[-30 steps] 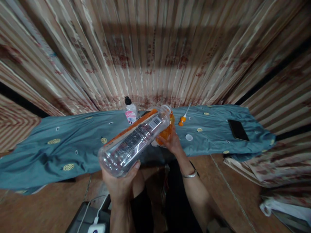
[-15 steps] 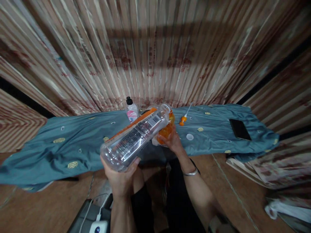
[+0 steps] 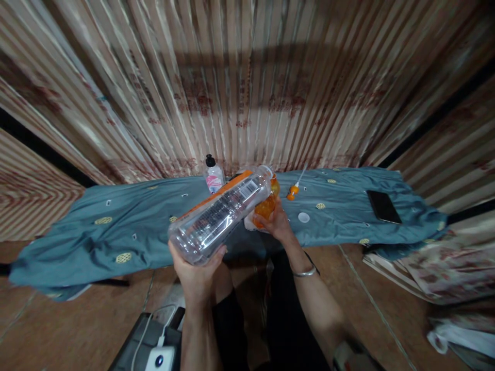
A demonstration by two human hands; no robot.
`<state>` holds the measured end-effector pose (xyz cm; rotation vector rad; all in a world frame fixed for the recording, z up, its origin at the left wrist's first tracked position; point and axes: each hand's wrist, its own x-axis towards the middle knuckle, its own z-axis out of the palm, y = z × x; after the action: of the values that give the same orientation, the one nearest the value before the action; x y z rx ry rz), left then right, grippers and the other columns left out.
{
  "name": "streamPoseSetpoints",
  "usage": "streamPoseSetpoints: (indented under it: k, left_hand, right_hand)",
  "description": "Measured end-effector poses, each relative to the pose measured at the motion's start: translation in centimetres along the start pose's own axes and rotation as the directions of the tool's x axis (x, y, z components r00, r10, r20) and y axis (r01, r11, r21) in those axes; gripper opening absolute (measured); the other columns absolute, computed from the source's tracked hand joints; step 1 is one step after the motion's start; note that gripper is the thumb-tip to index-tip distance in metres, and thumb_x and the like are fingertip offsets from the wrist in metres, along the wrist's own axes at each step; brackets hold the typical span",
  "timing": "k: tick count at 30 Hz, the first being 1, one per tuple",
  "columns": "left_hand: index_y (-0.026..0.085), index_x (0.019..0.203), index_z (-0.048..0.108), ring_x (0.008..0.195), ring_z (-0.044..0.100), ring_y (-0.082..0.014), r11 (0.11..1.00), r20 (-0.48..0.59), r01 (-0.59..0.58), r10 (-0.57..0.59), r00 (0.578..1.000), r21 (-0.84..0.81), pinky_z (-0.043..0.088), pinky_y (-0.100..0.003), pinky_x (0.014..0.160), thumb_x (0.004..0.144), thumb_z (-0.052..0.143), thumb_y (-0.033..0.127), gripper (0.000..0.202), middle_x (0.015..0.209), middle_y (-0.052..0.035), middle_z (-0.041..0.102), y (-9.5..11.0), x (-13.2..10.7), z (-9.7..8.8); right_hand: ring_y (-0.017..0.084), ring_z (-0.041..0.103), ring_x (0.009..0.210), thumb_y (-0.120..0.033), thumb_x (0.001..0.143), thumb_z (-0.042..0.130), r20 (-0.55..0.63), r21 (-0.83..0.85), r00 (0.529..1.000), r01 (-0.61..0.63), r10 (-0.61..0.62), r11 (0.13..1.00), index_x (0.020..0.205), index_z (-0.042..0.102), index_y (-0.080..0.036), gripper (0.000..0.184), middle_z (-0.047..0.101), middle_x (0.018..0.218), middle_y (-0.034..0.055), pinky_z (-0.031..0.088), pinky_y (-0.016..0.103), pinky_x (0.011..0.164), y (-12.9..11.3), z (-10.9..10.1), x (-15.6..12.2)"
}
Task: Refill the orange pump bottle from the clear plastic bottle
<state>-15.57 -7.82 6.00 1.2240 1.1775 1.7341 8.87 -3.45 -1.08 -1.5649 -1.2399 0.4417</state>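
Observation:
My left hand (image 3: 196, 273) grips the base of a large clear plastic bottle (image 3: 220, 214) with an orange label, tilted so its open mouth points down to the right. The mouth rests over an orange container (image 3: 266, 205), which my right hand (image 3: 275, 222) holds on the blue cloth (image 3: 127, 232). A white cap (image 3: 303, 217) lies on the cloth just right of my right hand. A silver bangle sits on my right wrist.
A small clear bottle with a black cap and pink label (image 3: 213, 176) stands behind the tilted bottle. An orange-tipped dropper (image 3: 293, 189) and a black phone (image 3: 382, 206) lie on the cloth to the right. A charger and cable (image 3: 158, 355) sit below on the floor.
The view has shifted slightly, so everything sits a little further right. Both hands keep the same hold, the bottle still tilted over the orange container.

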Motion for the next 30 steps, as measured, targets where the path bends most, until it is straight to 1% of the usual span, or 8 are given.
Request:
streamPoseSetpoints:
  k: [5,8,11,16,20,23,26,30]
  left_hand:
    - [0.02,0.125,0.061,0.107,0.074,-0.0278,1.0,-0.01,-0.018,0.018,1.0,0.016,0.062,-0.043,0.094,0.049,0.103,0.052,0.092,0.123,-0.0112,0.071,-0.03,0.08,-0.04]
    - [0.019,0.124,0.061,0.106,0.073,-0.0271,1.0,-0.022,-0.017,0.018,1.0,0.011,0.061,-0.043,0.096,0.048,0.103,0.049,0.092,0.12,-0.0103,0.071,0.19,0.09,-0.06]
    - [0.02,0.125,0.061,0.109,0.073,-0.0269,1.0,-0.007,-0.013,0.013,1.0,-0.023,0.06,-0.042,0.099,0.049,0.104,0.047,0.091,0.119,-0.009,0.07,0.45,0.08,-0.04]
    - [0.022,0.129,0.059,0.11,0.073,-0.027,0.999,0.004,-0.001,0.001,1.0,-0.046,0.061,-0.039,0.095,0.049,0.104,0.044,0.094,0.122,-0.0084,0.068,0.38,0.06,-0.14]
    - [0.022,0.13,0.059,0.112,0.071,-0.027,0.999,0.008,-0.034,0.034,0.999,-0.032,0.06,-0.04,0.099,0.052,0.103,0.045,0.093,0.121,-0.0077,0.068,0.59,0.08,-0.13]
    - [0.022,0.13,0.059,0.109,0.072,-0.0256,0.999,0.014,-0.028,0.029,0.999,-0.035,0.06,-0.041,0.1,0.052,0.103,0.043,0.092,0.12,-0.0067,0.068,0.76,0.05,-0.1]
    - [0.023,0.128,0.059,0.107,0.072,-0.0253,0.998,0.014,-0.009,0.01,1.0,-0.059,0.06,-0.041,0.098,0.05,0.104,0.042,0.092,0.119,-0.0062,0.068,0.72,-0.01,-0.15]
    - [0.022,0.128,0.058,0.107,0.072,-0.0254,0.996,0.009,0.008,-0.007,1.0,-0.092,0.06,-0.039,0.096,0.048,0.104,0.038,0.093,0.12,-0.0073,0.069,0.64,-0.05,-0.21]
  right_hand:
    - [0.042,0.069,0.129,-0.071,0.074,0.08,-0.027,0.0,0.999,0.032,-0.032,0.999,0.154,0.04,-0.02,0.103,0.066,0.147,0.0205,0.056,0.067,0.107,0.3,0.3,0.01]
    - [0.041,0.07,0.126,-0.076,0.075,0.077,-0.039,0.0,0.998,0.05,-0.05,0.999,0.154,0.04,-0.025,0.101,0.068,0.145,0.0178,0.056,0.069,0.106,0.35,0.42,-0.04]
    - [0.042,0.072,0.123,-0.072,0.075,0.078,-0.05,-0.015,0.998,0.047,-0.048,0.999,0.153,0.041,-0.022,0.099,0.071,0.14,0.0189,0.058,0.068,0.102,0.27,0.39,-0.05]
    - [0.04,0.075,0.119,-0.061,0.075,0.081,-0.027,-0.02,0.999,0.027,-0.027,0.999,0.153,0.042,-0.022,0.095,0.073,0.136,0.0162,0.061,0.064,0.101,0.18,0.27,0.08]
    - [0.042,0.074,0.118,-0.065,0.072,0.082,-0.043,-0.041,0.999,0.0,-0.002,0.999,0.152,0.044,-0.018,0.1,0.073,0.136,0.0198,0.06,0.065,0.101,0.35,0.34,0.14]
    - [0.042,0.075,0.117,-0.07,0.072,0.081,-0.047,-0.062,0.999,0.002,-0.005,0.998,0.151,0.045,-0.018,0.101,0.074,0.135,0.0207,0.061,0.063,0.099,0.35,0.34,0.13]
    - [0.041,0.076,0.115,-0.07,0.073,0.08,-0.036,-0.081,0.999,-0.005,0.002,0.997,0.149,0.046,-0.021,0.097,0.075,0.134,0.0185,0.061,0.062,0.098,0.22,0.28,0.12]
    - [0.04,0.076,0.112,-0.063,0.073,0.081,-0.046,-0.091,0.999,-0.024,0.02,0.996,0.149,0.046,-0.024,0.093,0.076,0.128,0.0149,0.062,0.064,0.095,0.06,0.25,0.12]
